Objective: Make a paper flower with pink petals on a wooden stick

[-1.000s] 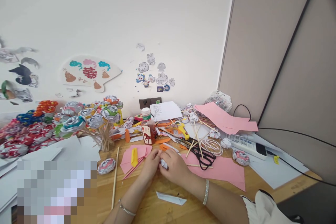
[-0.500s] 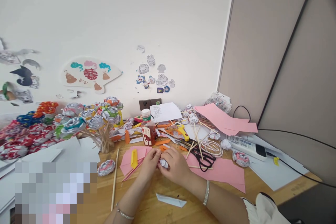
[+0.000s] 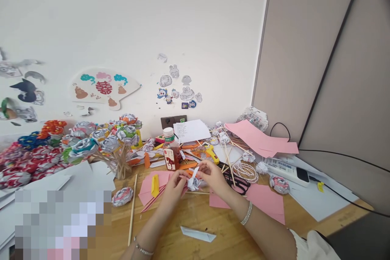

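Head view: since a second ago, the right hand has risen, pinching a strip of the white paper flower, whose side the left hand grips over the table. A bottle stands toward the wall-side edge; black scissors lie partly hidden.

White paper flower: small, w/ lots of folds, held btwn L hand & R hand, above the counter. White paper strip, thin & flat, stands up at a tilt in front of it, top end by R hand's fingers. Can't tell if strip's stuck on.
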`<state>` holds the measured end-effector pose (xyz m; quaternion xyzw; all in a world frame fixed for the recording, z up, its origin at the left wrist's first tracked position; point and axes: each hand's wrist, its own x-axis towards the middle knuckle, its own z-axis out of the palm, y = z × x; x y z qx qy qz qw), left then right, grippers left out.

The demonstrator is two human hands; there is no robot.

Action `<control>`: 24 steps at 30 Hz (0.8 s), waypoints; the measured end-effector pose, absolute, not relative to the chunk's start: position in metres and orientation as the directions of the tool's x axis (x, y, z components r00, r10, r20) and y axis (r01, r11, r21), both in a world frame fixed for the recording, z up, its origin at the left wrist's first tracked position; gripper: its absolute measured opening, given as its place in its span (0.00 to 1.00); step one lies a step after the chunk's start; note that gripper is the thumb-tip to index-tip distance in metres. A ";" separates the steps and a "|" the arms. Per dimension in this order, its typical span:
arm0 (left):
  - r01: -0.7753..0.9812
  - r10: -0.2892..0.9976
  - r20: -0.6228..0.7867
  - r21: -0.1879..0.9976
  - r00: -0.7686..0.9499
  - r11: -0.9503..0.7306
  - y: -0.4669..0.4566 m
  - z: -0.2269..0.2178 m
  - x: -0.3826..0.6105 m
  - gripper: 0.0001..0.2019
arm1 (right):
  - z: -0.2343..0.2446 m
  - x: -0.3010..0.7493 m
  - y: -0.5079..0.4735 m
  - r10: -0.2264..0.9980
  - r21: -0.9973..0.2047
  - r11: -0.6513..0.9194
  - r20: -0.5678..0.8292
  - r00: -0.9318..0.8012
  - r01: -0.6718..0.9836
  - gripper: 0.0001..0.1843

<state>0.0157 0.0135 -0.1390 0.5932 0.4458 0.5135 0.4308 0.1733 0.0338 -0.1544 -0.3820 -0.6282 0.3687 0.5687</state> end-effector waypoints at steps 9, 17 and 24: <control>0.145 0.965 0.162 0.970 0.204 -0.194 0.003 -0.131 0.020 0.10 | -0.151 0.172 0.027 0.887 -0.892 0.442 0.419 -0.196 0.092 0.13; 0.125 0.987 0.090 0.986 0.132 -0.106 0.010 -0.132 0.016 0.18 | -0.153 0.169 0.020 0.841 -0.867 0.496 0.466 -0.274 0.046 0.11; 0.167 0.977 0.202 0.963 0.072 -0.212 0.008 -0.132 0.015 0.13 | -0.150 0.167 0.020 0.835 -0.822 0.543 0.508 -0.209 0.172 0.08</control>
